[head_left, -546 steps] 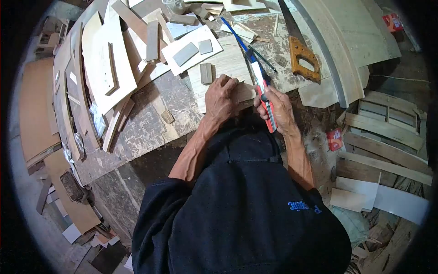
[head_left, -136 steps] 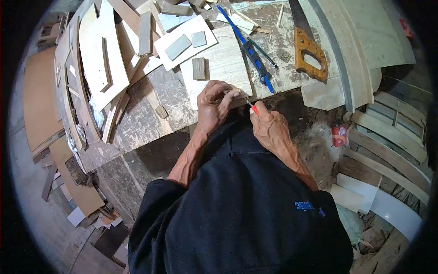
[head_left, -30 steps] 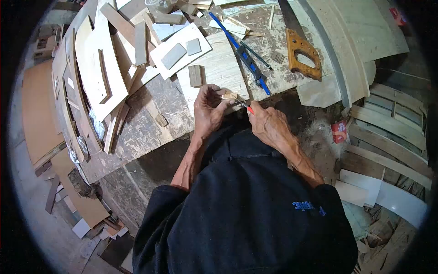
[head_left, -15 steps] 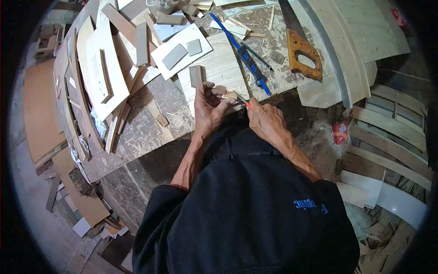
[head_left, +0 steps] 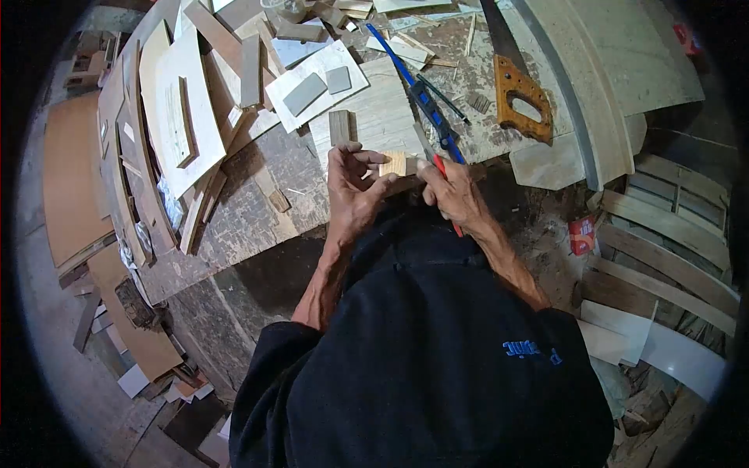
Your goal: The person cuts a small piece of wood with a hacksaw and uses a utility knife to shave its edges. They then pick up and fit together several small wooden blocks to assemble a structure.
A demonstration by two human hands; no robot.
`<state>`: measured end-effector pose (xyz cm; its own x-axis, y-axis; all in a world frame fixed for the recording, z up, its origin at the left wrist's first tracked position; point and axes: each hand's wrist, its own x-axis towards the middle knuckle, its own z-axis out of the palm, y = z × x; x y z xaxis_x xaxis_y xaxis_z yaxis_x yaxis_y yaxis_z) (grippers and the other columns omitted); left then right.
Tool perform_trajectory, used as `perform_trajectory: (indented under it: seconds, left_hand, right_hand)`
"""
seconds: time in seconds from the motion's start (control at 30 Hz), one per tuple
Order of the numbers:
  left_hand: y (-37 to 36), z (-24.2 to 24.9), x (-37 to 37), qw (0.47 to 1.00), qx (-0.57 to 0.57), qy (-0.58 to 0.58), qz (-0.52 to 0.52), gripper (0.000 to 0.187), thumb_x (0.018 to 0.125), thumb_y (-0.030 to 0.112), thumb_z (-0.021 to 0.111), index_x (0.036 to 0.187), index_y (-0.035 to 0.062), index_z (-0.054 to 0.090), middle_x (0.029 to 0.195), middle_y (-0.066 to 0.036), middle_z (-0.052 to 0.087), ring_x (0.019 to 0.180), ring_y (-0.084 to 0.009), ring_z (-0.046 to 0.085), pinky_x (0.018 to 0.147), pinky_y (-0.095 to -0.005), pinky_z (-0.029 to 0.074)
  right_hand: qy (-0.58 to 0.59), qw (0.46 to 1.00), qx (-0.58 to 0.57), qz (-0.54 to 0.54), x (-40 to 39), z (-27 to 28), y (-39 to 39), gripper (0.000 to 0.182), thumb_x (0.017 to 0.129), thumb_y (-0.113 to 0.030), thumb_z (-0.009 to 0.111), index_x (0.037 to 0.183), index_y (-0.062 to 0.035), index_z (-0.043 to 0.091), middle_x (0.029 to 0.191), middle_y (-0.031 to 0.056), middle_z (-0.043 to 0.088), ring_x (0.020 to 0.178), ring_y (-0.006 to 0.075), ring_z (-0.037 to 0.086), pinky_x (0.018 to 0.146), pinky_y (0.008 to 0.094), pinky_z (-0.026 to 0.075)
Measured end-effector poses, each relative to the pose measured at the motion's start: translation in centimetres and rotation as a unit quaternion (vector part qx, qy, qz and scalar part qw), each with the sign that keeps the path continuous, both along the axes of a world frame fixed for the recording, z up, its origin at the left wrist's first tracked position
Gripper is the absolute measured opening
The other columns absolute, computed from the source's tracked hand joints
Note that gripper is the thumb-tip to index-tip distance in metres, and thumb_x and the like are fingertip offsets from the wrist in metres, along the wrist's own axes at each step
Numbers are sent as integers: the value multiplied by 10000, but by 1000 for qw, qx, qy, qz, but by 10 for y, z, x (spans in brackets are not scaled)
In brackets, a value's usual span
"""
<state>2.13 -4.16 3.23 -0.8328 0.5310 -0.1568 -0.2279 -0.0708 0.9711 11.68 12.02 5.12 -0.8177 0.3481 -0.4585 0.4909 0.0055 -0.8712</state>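
Observation:
My left hand [head_left: 353,178] pinches the left side of a small wooden block [head_left: 395,163], whose pale, freshly cut face shows between fingers and thumb. At the block's right end are the thumb and fingertips of my right hand [head_left: 455,192]. That same hand is closed around a red-handled knife [head_left: 439,165], its narrow blade pointing up and away over the bench edge. Just beyond my left fingers, a grey-brown wood block [head_left: 340,127] rests on a pale board [head_left: 382,97]. A blue marking gauge or caliper-like tool [head_left: 427,105] lies to the right of the board.
A handsaw [head_left: 521,97] with a wooden handle lies at the right of the workbench [head_left: 257,234]. Two grey rectangular pieces [head_left: 304,94] sit on a white panel [head_left: 355,74]. Stacked boards [head_left: 183,117] cover the left side, and curved slats [head_left: 663,242] stand at lower right.
The knife blade has swung away from the block and now points up. My right fingers have come onto the block, which is turned to show more of its pale face.

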Motion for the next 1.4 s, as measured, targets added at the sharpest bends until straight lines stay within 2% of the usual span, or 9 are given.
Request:
perform_trajectory:
  seconds: [0.03,0.2,0.23,0.4,0.6,0.63,0.77,1.0,1.4]
  left_hand:
    - [3,2,2,1000,9,5,-1,611,780,-111,734,1253,59,386,1070,-104,598,987,-150,580,852,-288,548]
    - [8,4,8,999,-25,28,3,640,771,-118,741,1267,76,387,1098,-102,546,993,-144,569,830,-280,545]
    - [9,6,9,997,-8,76,16,575,819,-78,721,1269,66,394,1109,-105,517,956,-139,574,764,-277,550]
    - [10,15,-3,993,-85,-56,-60,267,990,131,577,1202,-2,485,950,-93,602,755,-137,617,630,-274,542]
    - [11,19,-6,972,-153,-143,-103,224,1013,205,544,1114,6,562,794,-49,648,607,-105,592,552,-243,479]
    - [12,19,-4,972,-170,-129,-102,213,997,200,556,1066,3,598,756,-40,640,580,-87,560,523,-229,431]
    - [14,10,-4,947,-224,-210,-98,215,975,160,544,924,-23,644,702,-48,622,543,-95,534,506,-237,412]
    - [16,12,-10,928,-203,-303,-75,223,930,131,507,797,-12,613,616,-76,589,437,-125,455,423,-275,337]
    - [28,23,2,934,-244,-262,-14,216,912,137,523,773,2,618,584,-36,533,424,-100,399,404,-264,279]
  right_hand:
    - [-11,997,-78,-20,-6,13,-1,304,928,-272,604,866,25,623,653,122,617,590,199,580,582,355,470]
    - [69,997,-10,-23,-11,-8,-6,251,902,-208,633,833,32,657,659,69,637,608,150,591,579,334,475]
    - [74,997,-19,-26,-11,-8,-6,249,902,-206,634,828,30,658,658,66,636,611,147,592,580,331,476]
    - [68,997,-20,11,-15,4,-2,293,923,-238,627,777,16,635,645,46,619,612,140,582,578,330,471]
    - [-15,999,-2,35,10,-5,2,463,1022,-399,428,927,21,598,667,126,588,628,235,579,633,386,468]
    - [-26,996,38,74,16,-1,3,491,1041,-425,364,1009,15,580,721,217,596,680,328,616,670,435,472]
    - [-59,981,145,116,33,-8,3,442,1032,-415,420,978,-12,594,750,272,616,751,435,646,653,499,471]
    - [-67,976,162,132,32,1,2,400,1017,-378,485,873,-16,575,655,220,605,639,420,631,579,480,463]
    - [-101,974,169,113,27,4,0,424,1005,-404,484,870,-16,592,690,244,609,685,455,622,608,503,465]
